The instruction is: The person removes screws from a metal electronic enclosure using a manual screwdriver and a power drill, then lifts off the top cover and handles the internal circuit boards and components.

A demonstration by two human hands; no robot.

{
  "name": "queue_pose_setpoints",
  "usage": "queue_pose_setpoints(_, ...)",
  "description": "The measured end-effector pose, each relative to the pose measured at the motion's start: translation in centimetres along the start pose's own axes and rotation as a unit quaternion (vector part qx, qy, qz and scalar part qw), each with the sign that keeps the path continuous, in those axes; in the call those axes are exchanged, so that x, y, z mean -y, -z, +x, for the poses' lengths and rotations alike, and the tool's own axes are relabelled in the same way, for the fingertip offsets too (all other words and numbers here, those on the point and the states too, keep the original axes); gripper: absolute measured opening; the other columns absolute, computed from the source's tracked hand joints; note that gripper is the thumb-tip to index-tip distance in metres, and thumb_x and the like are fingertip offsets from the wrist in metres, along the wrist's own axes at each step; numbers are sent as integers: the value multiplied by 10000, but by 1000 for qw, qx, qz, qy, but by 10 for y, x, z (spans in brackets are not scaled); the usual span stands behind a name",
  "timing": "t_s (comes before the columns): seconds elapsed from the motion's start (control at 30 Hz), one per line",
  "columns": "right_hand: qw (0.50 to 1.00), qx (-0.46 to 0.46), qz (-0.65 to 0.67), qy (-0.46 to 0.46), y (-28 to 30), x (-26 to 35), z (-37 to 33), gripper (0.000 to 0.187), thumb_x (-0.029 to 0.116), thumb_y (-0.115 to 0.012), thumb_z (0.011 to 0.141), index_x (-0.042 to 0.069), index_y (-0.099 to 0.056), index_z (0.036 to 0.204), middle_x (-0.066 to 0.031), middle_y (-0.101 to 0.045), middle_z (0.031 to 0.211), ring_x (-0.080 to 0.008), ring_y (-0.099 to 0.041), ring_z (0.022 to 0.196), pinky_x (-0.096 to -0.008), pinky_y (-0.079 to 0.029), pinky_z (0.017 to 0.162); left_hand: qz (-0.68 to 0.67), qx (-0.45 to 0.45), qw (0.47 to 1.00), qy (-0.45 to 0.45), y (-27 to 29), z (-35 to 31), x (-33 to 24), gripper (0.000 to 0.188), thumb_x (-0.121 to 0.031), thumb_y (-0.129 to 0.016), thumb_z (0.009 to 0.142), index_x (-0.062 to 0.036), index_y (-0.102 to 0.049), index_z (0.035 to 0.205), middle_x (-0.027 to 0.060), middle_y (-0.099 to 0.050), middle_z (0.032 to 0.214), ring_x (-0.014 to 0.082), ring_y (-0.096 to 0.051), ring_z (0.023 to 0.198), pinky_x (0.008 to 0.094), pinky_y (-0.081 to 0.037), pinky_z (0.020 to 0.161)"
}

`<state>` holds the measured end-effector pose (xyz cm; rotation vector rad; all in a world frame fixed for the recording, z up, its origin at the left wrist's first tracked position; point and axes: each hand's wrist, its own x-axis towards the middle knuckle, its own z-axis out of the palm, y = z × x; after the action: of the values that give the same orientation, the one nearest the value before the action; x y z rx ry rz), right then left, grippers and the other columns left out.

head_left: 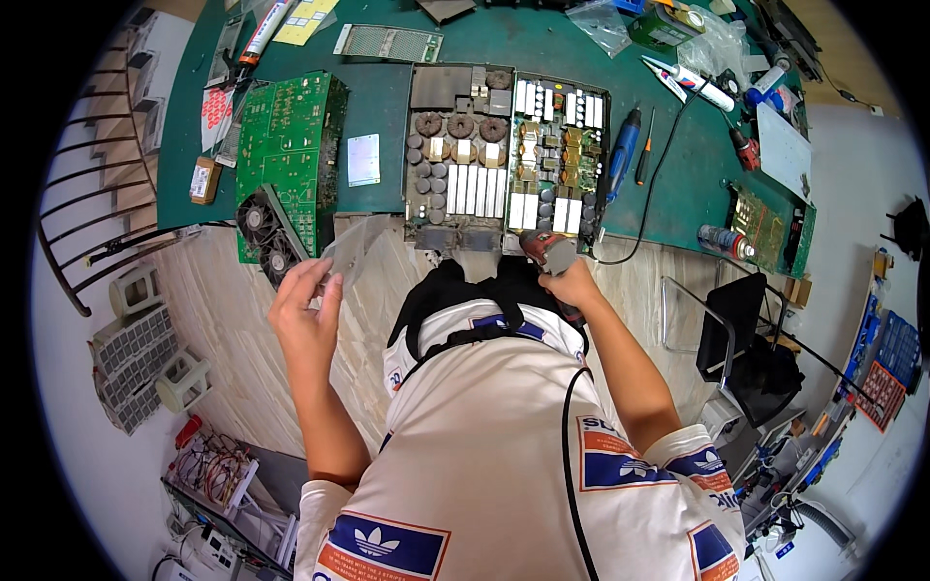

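Observation:
My left hand (pixel 306 302) is closed with thumb and fingers pinching a clear plastic sheet (pixel 360 247), in front of the bench's near edge. In my right hand (pixel 573 285) is a red and dark cordless drill (pixel 536 244), its front end at the near edge of an opened electronics unit (pixel 457 205). Brown ring coils, round capacitors and pale blocks fill that unit. A narrower circuit board (pixel 559 145) with gold-coloured parts lies along its right side. Left of them stands a green circuit board (pixel 284 136), with a pair of black fans (pixel 263 225) near my left hand.
On the green bench (pixel 376 97) lie a pale flat rectangle (pixel 363 160), a perforated metal panel (pixel 389 43), a blue pen-shaped tool (pixel 625 150), an orange-handled screwdriver (pixel 645 145) and a small box (pixel 204 180). A spray can (pixel 725 241) and a chair (pixel 731 324) are to the right.

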<state>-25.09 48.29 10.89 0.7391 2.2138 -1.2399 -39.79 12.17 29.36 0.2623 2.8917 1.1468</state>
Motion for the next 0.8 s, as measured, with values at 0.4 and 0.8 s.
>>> queue_pose_setpoints(0.4,994,31,43,-95,-14,57,5,474,246,-800,711,109,-695,1153,-163,-729,1079,-361,-690,1008,-435,-557,867,-44,-8,999,-2,-5,-2,7,232,28,-746,817,39,-724,1048,127,-704,1009,163,-651,745,276,-536,698)
queue_pose_setpoints(0.8,993,-23,-113,-14,-25,36,12,403,170,-784,715,35,-684,1081,-161,-718,1003,-298,-690,861,-404,-554,772,-78,10,997,-20,-2,11,21,201,11,-728,852,38,-722,1052,109,-709,1012,139,-640,779,257,-523,711)
